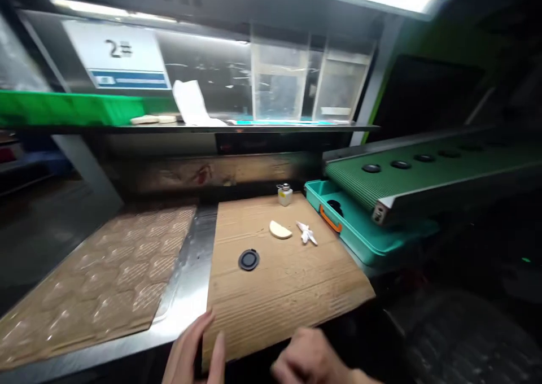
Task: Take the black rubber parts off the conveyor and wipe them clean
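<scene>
A sheet of corrugated cardboard [288,282] lies on the counter in front of me. My left hand [195,353] rests at its near left corner, fingers apart, touching the edge and holding nothing. Just off the near edge, my right hand [307,361] is curled with nothing visible in it. On the sheet lie a black round rubber gasket [248,260], a pale half-round piece [280,230] and a crumpled white cloth [306,233]. A small dispensing bottle with a metal top [285,195] stands at the far edge.
A teal tray with an orange handle [339,220] sits to the right, under a green ribbed conveyor [423,172]. A steel strip [190,271] separates my sheet from a second, embossed cardboard sheet [101,276]. A shelf with clear plastic bins [279,79] runs above.
</scene>
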The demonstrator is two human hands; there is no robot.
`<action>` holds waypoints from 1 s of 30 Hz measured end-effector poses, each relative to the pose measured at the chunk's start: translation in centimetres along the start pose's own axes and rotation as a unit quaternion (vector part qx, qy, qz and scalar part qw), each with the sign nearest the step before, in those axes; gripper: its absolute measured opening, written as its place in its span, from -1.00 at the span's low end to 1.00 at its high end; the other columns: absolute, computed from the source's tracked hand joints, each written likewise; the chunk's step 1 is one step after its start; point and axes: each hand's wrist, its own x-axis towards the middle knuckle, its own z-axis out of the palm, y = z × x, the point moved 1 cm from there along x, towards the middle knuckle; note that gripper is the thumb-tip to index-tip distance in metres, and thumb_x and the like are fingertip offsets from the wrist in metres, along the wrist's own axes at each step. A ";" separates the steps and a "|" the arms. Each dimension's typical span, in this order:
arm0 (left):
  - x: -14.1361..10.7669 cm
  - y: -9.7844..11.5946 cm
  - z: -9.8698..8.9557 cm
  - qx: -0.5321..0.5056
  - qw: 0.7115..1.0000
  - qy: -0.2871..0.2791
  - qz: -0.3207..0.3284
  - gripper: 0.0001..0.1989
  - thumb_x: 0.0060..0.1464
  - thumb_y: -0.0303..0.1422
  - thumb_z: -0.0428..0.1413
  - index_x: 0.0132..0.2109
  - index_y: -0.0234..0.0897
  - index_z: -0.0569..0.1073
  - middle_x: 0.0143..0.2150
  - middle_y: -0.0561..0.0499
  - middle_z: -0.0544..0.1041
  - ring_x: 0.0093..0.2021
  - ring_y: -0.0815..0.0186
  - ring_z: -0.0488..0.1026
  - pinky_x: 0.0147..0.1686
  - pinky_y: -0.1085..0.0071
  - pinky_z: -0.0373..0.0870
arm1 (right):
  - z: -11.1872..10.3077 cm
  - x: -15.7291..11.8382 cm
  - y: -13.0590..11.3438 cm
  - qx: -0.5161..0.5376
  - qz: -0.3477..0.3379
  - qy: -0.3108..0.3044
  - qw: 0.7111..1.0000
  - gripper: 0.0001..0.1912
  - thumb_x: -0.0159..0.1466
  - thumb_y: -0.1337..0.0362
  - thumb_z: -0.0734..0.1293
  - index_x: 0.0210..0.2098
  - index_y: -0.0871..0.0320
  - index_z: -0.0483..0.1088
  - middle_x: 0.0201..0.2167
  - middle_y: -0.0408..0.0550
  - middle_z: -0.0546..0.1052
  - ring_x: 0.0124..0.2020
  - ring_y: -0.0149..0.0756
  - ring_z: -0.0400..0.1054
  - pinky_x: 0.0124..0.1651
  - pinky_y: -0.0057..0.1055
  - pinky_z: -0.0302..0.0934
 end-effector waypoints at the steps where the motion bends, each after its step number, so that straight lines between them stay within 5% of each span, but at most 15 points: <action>1: 2.4 1.4 1.6 0.023 0.998 -0.043 0.040 -0.37 0.08 -0.02 -0.04 0.28 -0.06 0.27 0.28 0.02 0.34 0.27 0.07 0.27 0.26 0.12 0.22 | -1.6 -0.8 1.5 -0.007 0.045 0.019 0.999 -0.59 0.37 0.14 0.11 -0.51 0.07 0.40 -0.65 -0.16 0.41 -0.60 -0.40 0.27 -0.42 -0.40 0.18; 4: 8.3 4.6 6.5 0.142 0.980 -0.105 0.088 -0.26 0.13 0.05 -0.08 0.36 -0.20 0.12 0.43 -0.23 0.01 0.40 -0.15 -0.06 0.27 -0.17 -0.02 | -5.8 -3.2 4.8 -0.005 0.175 0.052 0.983 -0.67 0.38 0.19 0.13 -0.43 0.11 0.40 -0.56 -0.14 0.44 -0.49 -0.38 0.31 -0.32 -0.41 0.18; 9: 11.2 4.3 11.4 0.212 0.951 -0.196 0.114 -0.35 0.18 0.08 -0.20 0.34 -0.03 0.16 0.41 -0.19 0.07 0.41 -0.14 -0.07 0.25 -0.27 -0.18 | -8.5 -4.2 10.3 -0.038 0.231 0.088 0.968 -0.72 0.37 0.17 0.15 -0.10 0.07 0.45 -0.11 0.00 0.51 -0.11 -0.25 0.39 -0.05 -0.33 0.27; 12: 11.6 3.3 11.7 0.225 0.950 -0.180 0.118 -0.36 0.18 0.09 -0.20 0.33 0.00 0.18 0.41 -0.14 0.11 0.41 -0.08 -0.05 0.27 -0.20 -0.15 | -8.2 -2.4 13.8 -0.122 0.229 0.050 0.964 -0.64 0.34 0.13 0.19 0.08 0.04 0.39 0.16 0.04 0.36 0.15 -0.10 0.24 0.17 -0.14 0.15; 16: 12.6 3.6 11.4 0.233 0.948 -0.184 0.114 -0.36 0.20 0.08 -0.21 0.33 -0.04 0.17 0.40 -0.13 0.13 0.40 -0.06 -0.01 0.28 -0.14 -0.12 | -8.0 1.8 17.0 -0.170 0.239 -0.041 0.955 -0.69 0.34 0.08 0.18 -0.15 0.08 0.48 -0.11 0.04 0.50 -0.02 -0.07 0.33 0.04 -0.13 0.19; 19: 13.0 3.8 11.5 0.248 0.945 -0.186 0.107 -0.37 0.20 0.05 -0.20 0.34 -0.05 0.17 0.40 -0.13 0.12 0.40 -0.04 -0.01 0.29 -0.11 -0.13 | -7.6 6.5 18.3 -0.152 0.232 -0.030 0.960 -0.65 0.37 0.09 0.12 -0.16 0.11 0.47 -0.18 0.05 0.50 -0.10 -0.13 0.35 -0.01 -0.21 0.19; 22: 13.1 3.6 11.7 0.269 0.941 -0.182 0.097 -0.36 0.19 0.05 -0.18 0.34 -0.05 0.16 0.40 -0.09 0.14 0.40 0.03 0.00 0.30 -0.04 -0.12 | -6.0 12.1 19.2 -0.132 0.174 0.014 0.976 -0.54 0.33 -0.02 0.19 0.12 0.03 0.33 0.08 0.07 0.40 0.11 -0.02 0.22 0.10 -0.11 0.11; 25: 13.6 3.1 12.2 0.294 0.935 -0.172 0.097 -0.33 0.17 0.07 -0.19 0.35 -0.05 0.14 0.39 -0.06 0.15 0.39 0.07 0.03 0.31 0.01 -0.09 | -3.8 16.1 19.9 -0.137 0.168 -0.023 0.976 -0.55 0.32 0.01 0.21 0.08 0.12 0.37 0.03 0.15 0.43 0.08 0.04 0.22 0.10 0.00 0.06; 30: 14.5 2.3 12.6 0.318 0.928 -0.177 0.081 -0.32 0.13 0.02 -0.20 0.36 -0.06 0.12 0.40 0.00 0.14 0.39 0.09 0.04 0.31 0.03 -0.07 | -1.7 15.2 19.9 -0.134 0.097 -0.061 0.984 -0.72 0.24 0.14 0.25 -0.19 0.19 0.46 -0.26 0.09 0.52 -0.14 -0.07 0.31 -0.01 -0.11 0.13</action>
